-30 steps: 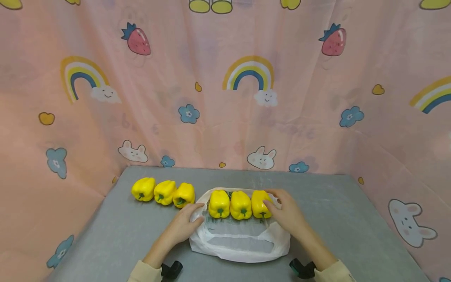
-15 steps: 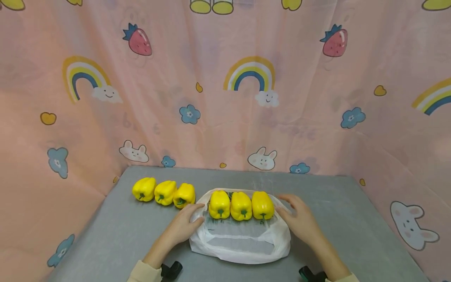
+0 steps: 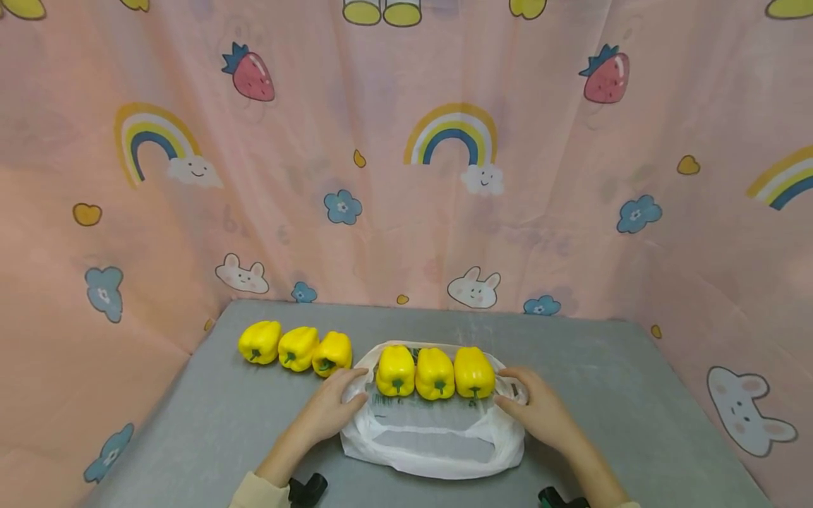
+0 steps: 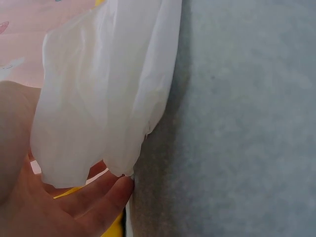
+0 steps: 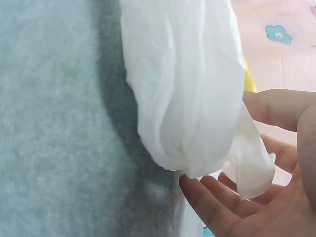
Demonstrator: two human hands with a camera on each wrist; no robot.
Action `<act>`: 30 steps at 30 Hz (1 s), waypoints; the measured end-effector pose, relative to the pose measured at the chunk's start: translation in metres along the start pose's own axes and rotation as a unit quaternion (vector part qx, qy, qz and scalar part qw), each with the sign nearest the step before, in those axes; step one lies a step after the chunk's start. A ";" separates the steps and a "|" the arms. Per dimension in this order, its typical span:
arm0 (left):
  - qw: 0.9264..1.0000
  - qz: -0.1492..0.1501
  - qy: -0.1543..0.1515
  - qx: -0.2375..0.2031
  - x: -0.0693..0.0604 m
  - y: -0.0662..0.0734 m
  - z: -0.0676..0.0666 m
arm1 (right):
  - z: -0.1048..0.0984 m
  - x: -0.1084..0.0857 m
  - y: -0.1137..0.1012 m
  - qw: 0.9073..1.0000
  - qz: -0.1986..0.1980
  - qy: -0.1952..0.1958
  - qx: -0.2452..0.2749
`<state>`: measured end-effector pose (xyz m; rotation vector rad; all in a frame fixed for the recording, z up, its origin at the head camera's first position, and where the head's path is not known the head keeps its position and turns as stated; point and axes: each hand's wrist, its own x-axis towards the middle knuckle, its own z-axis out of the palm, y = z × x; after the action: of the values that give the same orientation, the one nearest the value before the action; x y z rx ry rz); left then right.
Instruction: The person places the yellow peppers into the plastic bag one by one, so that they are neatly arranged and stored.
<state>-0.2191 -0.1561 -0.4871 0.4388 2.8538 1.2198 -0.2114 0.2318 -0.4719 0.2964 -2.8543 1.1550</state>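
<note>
My left grip (image 3: 327,409) and right grip (image 3: 546,415) half spread, touching the plastic bag (image 3: 438,466) on the counter (image 3: 190,437), no firm hold visible; three yellow bell peppers (image 3: 435,368) inside its rim. I'd steady both sides evenly.

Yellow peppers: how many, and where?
6: three peppers in a row on the gray table, left of the white bag; three more peppers side by side within the bag's outline, between left hand and right hand. Bag folds may hide others.
</note>
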 end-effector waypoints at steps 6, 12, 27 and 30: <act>1.000 0.004 0.008 0.012 0.000 0.003 -0.002 | 0.001 0.000 0.001 1.000 0.010 -0.008 -0.008; 0.999 0.017 0.022 0.025 -0.003 0.010 -0.006 | 0.003 -0.001 0.002 0.999 0.019 -0.020 -0.022; 0.993 0.035 0.086 0.071 -0.007 0.024 -0.024 | 0.004 0.002 0.007 0.999 0.017 -0.030 -0.015; 0.991 0.052 0.102 0.076 -0.004 0.023 -0.029 | 0.004 0.001 0.007 0.999 0.015 -0.030 -0.011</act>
<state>-0.2131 -0.1622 -0.4507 0.4988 3.1495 1.1282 -0.2139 0.2335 -0.4796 0.2924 -2.9320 1.1372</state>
